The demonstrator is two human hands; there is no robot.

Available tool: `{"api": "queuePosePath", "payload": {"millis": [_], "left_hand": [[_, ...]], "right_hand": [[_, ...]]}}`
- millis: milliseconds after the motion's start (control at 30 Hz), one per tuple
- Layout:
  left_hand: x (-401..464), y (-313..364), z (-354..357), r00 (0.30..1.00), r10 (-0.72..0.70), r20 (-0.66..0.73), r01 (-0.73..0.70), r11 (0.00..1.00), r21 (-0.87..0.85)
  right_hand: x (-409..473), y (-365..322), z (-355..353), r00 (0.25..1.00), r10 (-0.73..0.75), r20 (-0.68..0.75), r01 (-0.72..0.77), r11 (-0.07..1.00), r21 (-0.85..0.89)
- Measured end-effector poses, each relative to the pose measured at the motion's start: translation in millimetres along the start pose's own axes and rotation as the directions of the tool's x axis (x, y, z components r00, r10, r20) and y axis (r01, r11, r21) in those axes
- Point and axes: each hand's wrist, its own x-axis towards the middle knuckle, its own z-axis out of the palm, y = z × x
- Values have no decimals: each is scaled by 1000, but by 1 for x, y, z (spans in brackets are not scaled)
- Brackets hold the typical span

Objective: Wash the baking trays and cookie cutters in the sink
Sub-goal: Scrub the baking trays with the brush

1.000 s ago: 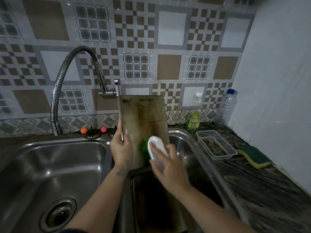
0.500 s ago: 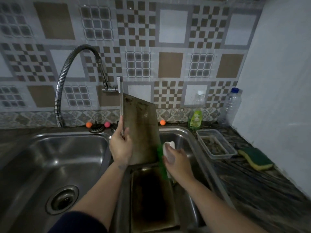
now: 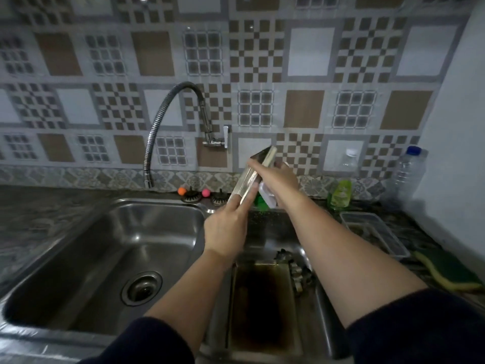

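Note:
A stained metal baking tray (image 3: 250,177) is held tilted and almost edge-on above the divider between the two sink basins. My left hand (image 3: 227,227) grips its lower end, fingers running up along the edge. My right hand (image 3: 279,177) is at the tray's upper part, holding a white-handled scrub brush with a green pad (image 3: 265,197) against the tray's far side; one finger lies across the tray's edge. A second, dark-stained baking tray (image 3: 259,298) lies in the right basin. Metal cookie cutters (image 3: 296,274) sit beside that tray's right rim.
The left basin (image 3: 86,271) has a drain (image 3: 141,288), and the flexible faucet (image 3: 168,119) arches over it. On the right counter stand a green soap bottle (image 3: 340,193), a clear plastic container (image 3: 372,232), a green-yellow sponge (image 3: 450,271) and a water bottle (image 3: 409,172).
The tray has turned from facing me to nearly edge-on and tilted to the right. My right hand with the brush rose from the tray's lower part to its upper far side.

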Motion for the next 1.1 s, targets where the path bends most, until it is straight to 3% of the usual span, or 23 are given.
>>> {"api": "queuePosePath", "payload": {"millis": [67,167,233,367,533,733,800,900,1000,1100], "left_hand": [[-1,-8,-7,998,32,48,-32,999,16],[-1,-23,-13,974,-196,117,224,921,-318],[0,-52,-7,874,-390,289,484,749,-453],[-15,-114,-6,675,-536,507,716,640,-278],[-47,-181,-7,604,-481,635,769,560,-308],[-85,-252,-9,495,-499,711,828,518,-213],[-102,-279,-7,414,-492,766,849,512,-130],[-126,-312,6,289,-493,820,886,463,-34],[-135,-327,18,163,-535,829,887,447,113],[-139,-328,31,106,-547,831,868,458,190]], "right_hand": [[0,4,5,1000,-27,-7,27,998,51],[-4,7,8,995,-87,40,83,992,92],[-6,9,11,992,-88,90,78,992,103],[-17,17,35,975,-52,214,14,984,175],[-32,28,92,965,-3,261,-29,993,117],[-41,49,160,982,17,186,21,979,-203],[-45,59,177,978,48,201,35,920,-390],[-50,70,200,971,52,232,116,750,-652],[-52,71,217,978,59,199,111,660,-743],[-49,74,224,983,20,182,137,582,-802]]}}
